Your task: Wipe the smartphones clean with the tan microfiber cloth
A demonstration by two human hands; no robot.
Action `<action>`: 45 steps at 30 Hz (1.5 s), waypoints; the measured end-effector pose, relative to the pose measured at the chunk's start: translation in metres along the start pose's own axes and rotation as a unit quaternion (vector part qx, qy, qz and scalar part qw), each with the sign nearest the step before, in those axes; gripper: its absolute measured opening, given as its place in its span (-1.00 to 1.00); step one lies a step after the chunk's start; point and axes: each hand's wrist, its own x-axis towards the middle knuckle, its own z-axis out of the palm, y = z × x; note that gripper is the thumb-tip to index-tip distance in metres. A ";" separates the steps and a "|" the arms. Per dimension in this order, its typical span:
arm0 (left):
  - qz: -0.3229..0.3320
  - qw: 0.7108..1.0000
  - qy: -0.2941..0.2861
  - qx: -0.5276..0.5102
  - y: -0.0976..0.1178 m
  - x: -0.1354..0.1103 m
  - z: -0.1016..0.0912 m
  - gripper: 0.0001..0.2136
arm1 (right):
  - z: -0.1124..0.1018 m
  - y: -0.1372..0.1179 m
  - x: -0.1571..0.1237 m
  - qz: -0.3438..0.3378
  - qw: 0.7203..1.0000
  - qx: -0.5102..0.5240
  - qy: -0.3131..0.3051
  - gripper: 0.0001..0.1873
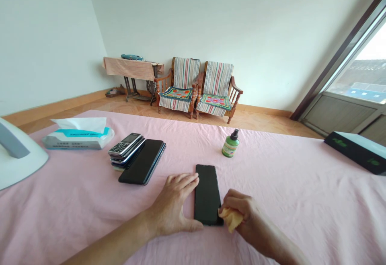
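A black smartphone (206, 194) lies flat, screen up, on the pink cloth. Along its left side rests my left hand (176, 204), thumb and fingers spread apart and touching the phone's edge at top and bottom. My right hand (245, 212) is closed around a crumpled yellow cleaning cloth (231, 218), pressed against the lower right edge of the phone. Beyond the phone stands a small green spray bottle (230, 144) with a black nozzle. To the left are stacked smartphones (143, 162) and, beside them, a pile topped by a keypad phone (126, 144).
A tissue pack (78, 136) sits at the far left of the pink tablecloth (286, 184), near a white rounded object (21, 156) with a grey part. A black box (356, 152) lies at the right edge. Two wooden chairs (215, 92) stand by the wall.
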 end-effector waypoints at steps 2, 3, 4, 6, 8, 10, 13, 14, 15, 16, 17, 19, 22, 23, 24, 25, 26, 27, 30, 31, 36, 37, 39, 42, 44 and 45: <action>0.001 1.000 0.000 -0.002 0.000 0.000 0.000 -0.14 | -0.007 0.005 0.003 0.009 0.998 -0.002 0.056 -0.73; 0.001 1.000 0.000 -0.002 -0.001 0.000 0.000 -0.15 | -0.008 0.007 0.004 0.017 0.996 -0.004 0.085 -0.73; 0.000 1.000 0.000 -0.001 -0.001 -0.001 0.000 -0.14 | -0.008 0.009 0.006 0.030 0.994 -0.005 0.108 -0.72; 0.000 1.000 -0.001 -0.001 -0.001 -0.001 0.001 -0.14 | -0.002 0.013 0.010 0.071 0.989 -0.014 0.131 -0.75; 0.002 1.000 0.000 -0.003 -0.001 -0.001 0.000 -0.14 | 0.007 0.016 0.013 0.107 0.986 -0.030 0.125 -0.78; 0.002 1.000 0.000 -0.006 0.000 -0.001 0.000 -0.15 | 0.015 0.019 0.016 0.117 0.986 -0.048 0.110 -0.77; -0.001 1.000 0.000 -0.006 0.000 -0.001 0.000 -0.15 | 0.020 0.024 0.025 0.092 0.987 -0.076 0.108 -0.75; -0.002 1.000 0.000 -0.007 0.001 -0.001 0.000 -0.14 | 0.020 0.026 0.031 0.081 0.986 -0.087 0.114 -0.76; -0.003 1.000 -0.001 -0.007 0.001 -0.001 0.000 -0.14 | 0.019 0.030 0.037 0.070 0.985 -0.098 0.120 -0.77; -0.004 1.000 -0.003 -0.007 0.001 -0.001 -0.001 -0.14 | 0.017 0.034 0.045 0.061 0.984 -0.107 0.128 -0.77; -0.004 1.000 -0.007 -0.007 0.001 -0.001 -0.001 -0.14 | 0.015 0.038 0.053 0.056 0.983 -0.113 0.134 -0.78; -0.004 1.000 -0.010 -0.004 0.002 -0.001 -0.003 -0.13 | 0.013 0.047 0.069 0.053 0.981 -0.119 0.146 -0.79; 0.001 1.000 -0.006 -0.002 0.001 -0.001 -0.003 -0.14 | 0.012 0.056 0.084 0.055 0.977 -0.125 0.165 -0.80; 0.001 1.000 -0.004 -0.003 0.000 -0.001 -0.003 -0.14 | 0.013 0.056 0.085 0.056 0.976 -0.126 0.170 -0.80; 0.002 1.000 -0.002 -0.003 -0.001 -0.001 -0.002 -0.14 | 0.015 0.055 0.083 0.058 0.975 -0.127 0.175 -0.80; 0.004 1.000 0.000 -0.004 -0.002 -0.002 -0.001 -0.14 | 0.017 0.052 0.078 0.060 0.974 -0.127 0.178 -0.81; 0.007 1.000 0.003 -0.004 -0.003 -0.002 0.000 -0.14 | 0.019 0.048 0.070 0.061 0.974 -0.126 0.179 -0.81; 0.011 1.000 0.007 -0.005 -0.004 -0.002 0.001 -0.14 | 0.022 0.044 0.060 0.063 0.975 -0.124 0.175 -0.81; 0.023 1.000 0.018 -0.006 -0.004 -0.002 0.003 -0.13 | 0.030 0.030 0.023 0.069 0.981 -0.112 0.145 -0.79; 0.023 1.000 0.018 -0.006 -0.004 -0.002 0.003 -0.12 | 0.032 0.025 0.011 0.076 0.983 -0.105 0.128 -0.77; 0.011 1.000 0.009 -0.007 -0.001 -0.003 0.002 -0.08 | 0.023 0.007 -0.019 0.096 0.993 -0.067 0.026 -0.78; 0.011 1.000 0.014 -0.007 -0.001 -0.003 0.002 -0.09 | 0.020 0.004 -0.017 0.108 0.993 -0.044 0.019 -0.78; 0.006 0.999 0.033 -0.013 0.002 -0.005 0.003 -0.10 | 0.014 -0.001 -0.006 0.144 0.988 0.016 0.056 -0.80; -0.003 0.997 0.059 -0.045 0.009 -0.009 0.005 -0.18 | 0.014 -0.002 0.014 0.180 0.971 0.118 0.104 -0.87; 0.005 0.995 0.060 -0.079 0.016 -0.013 0.007 -0.31 | 0.017 0.000 0.024 0.194 0.962 0.151 0.121 -0.85; 0.008 0.994 0.057 -0.093 0.019 -0.014 0.008 -0.39 | 0.019 0.001 0.028 0.198 0.959 0.155 0.128 -0.84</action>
